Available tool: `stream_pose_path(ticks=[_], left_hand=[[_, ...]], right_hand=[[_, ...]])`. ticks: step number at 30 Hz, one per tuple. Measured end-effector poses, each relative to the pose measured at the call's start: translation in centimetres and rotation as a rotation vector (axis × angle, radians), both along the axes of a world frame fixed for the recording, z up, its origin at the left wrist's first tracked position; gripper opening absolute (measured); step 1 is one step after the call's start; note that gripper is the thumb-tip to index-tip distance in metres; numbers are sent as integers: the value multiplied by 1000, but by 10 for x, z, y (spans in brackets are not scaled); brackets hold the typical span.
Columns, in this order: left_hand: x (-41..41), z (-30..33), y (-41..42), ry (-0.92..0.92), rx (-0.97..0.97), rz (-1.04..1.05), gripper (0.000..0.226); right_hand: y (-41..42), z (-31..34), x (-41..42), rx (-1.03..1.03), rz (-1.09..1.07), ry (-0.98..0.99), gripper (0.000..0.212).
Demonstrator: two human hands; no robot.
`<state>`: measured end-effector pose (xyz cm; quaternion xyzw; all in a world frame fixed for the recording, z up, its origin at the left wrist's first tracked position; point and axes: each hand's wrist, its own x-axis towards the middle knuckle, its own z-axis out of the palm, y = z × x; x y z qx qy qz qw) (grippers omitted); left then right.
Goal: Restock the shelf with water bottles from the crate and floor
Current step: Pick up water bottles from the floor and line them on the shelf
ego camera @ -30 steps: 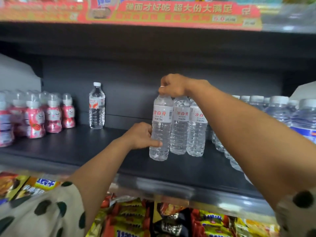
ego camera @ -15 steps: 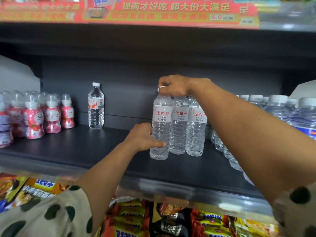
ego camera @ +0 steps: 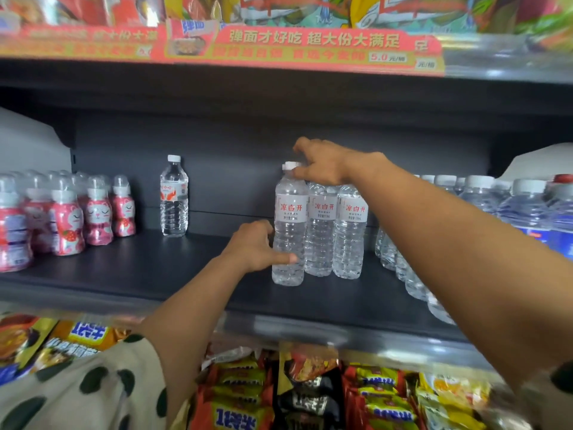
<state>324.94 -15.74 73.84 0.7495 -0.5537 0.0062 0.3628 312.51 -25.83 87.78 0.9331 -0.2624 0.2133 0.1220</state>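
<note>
My left hand [ego camera: 252, 246] grasps the 凉白开 bottle [ego camera: 289, 231] low at 9 o'clock; my right hand [ego camera: 322, 162] pinches its white cap [ego camera: 290, 165] at 12.

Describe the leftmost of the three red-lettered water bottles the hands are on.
The bottle is clear ribbed plastic, full of water, with a white cap and a white label printed in red characters. It stands upright on the dark shelf, front-left of a tight trio, touching the next bottle. The left hand curls round its lower body, thumb across the front. The right hand reaches over the trio's tops, its thumb at the cap; its grip there is unclear.
</note>
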Motion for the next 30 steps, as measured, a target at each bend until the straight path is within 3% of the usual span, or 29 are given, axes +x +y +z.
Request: stream_pose_path(ticks=[5, 10, 14, 20, 27, 30], left_hand=[[-20, 5, 44, -80, -20, -52, 58], [-52, -19, 93, -247, 135, -110, 65], [-88, -74, 135, -426, 315, -186, 62], [-131, -160, 175, -555, 505, -282, 62], [-175, -270, 179, -584, 657, -436, 61], [-193, -336, 169, -584, 719, -468, 73]], right_hand=[[48, -38, -48, -45, -102, 7, 53], [104, -121, -98, 121, -250, 186, 62], [158, -202, -135, 199, -324, 227, 70], [223, -307, -187, 288, -424, 288, 82], [244, -434, -228, 469, -481, 344, 84], [242, -502, -242, 561, -495, 374, 85]])
